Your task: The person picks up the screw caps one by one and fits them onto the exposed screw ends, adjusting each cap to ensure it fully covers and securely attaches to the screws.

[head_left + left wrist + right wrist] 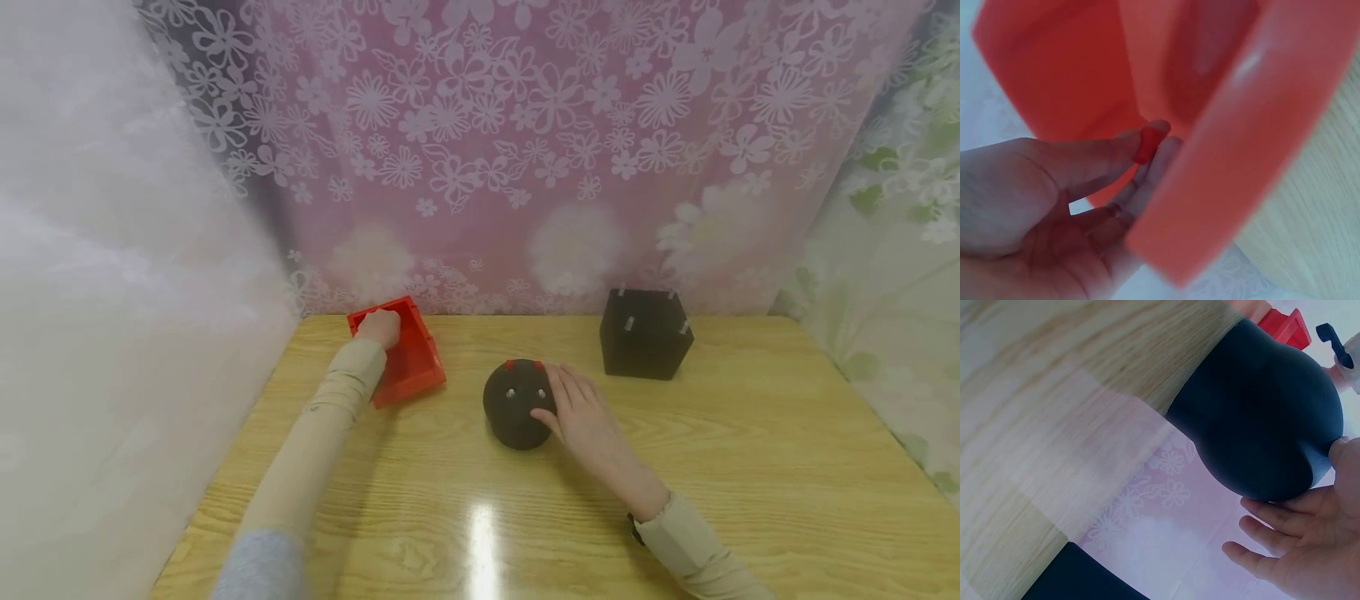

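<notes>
My left hand (380,327) reaches over the far left part of a red open bin (414,354), which sits at an angle on the table. Its thumb and fingers pinch a small red piece (1147,145), seen in the left wrist view; the piece's exact kind is unclear. A black rounded object (517,423) stands mid-table, with two small red bits (509,364) at its far edge and two small clear-white pegs (512,393) on top. My right hand (588,425) holds its right side, thumb on top and index finger against the side, other fingers spread.
A black box (647,337) with several clear pegs on it stands at the back right. Behind the wooden table (420,500) hangs a pink flowered curtain (487,167). A pale sheet (135,292) borders the left side, and a flowered one (892,292) the right.
</notes>
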Action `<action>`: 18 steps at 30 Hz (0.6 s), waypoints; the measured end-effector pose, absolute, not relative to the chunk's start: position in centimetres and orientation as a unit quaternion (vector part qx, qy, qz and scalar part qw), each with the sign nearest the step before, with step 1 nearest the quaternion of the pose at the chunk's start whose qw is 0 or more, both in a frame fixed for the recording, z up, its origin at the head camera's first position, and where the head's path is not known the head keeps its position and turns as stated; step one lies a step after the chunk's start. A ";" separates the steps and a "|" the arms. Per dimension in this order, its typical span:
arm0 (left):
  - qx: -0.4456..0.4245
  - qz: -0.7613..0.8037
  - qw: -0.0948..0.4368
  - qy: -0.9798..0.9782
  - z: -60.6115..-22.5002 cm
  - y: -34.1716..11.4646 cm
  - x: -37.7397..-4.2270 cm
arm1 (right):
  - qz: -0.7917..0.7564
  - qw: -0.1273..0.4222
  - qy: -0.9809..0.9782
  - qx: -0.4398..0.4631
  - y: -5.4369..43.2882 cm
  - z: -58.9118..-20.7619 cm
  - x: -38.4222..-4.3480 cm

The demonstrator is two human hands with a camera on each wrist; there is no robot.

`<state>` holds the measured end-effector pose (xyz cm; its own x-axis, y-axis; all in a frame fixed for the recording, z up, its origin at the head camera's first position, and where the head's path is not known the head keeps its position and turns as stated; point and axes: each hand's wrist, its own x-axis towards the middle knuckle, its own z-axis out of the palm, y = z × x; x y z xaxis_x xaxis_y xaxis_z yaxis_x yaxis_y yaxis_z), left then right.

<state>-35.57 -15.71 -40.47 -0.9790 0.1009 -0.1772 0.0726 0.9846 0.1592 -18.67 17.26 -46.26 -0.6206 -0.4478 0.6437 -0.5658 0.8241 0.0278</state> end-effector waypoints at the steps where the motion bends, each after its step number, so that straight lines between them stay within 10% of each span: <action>1: 0.049 0.078 0.097 0.991 -40.3 -15.7 -35.5 | 0.089 0.332 -0.895 0.283 17.3 -46.2 -18.7; 18: 0.133 0.204 0.191 0.951 -38.2 -16.7 -34.0 | 0.094 0.297 -0.910 0.273 17.3 -46.1 -18.4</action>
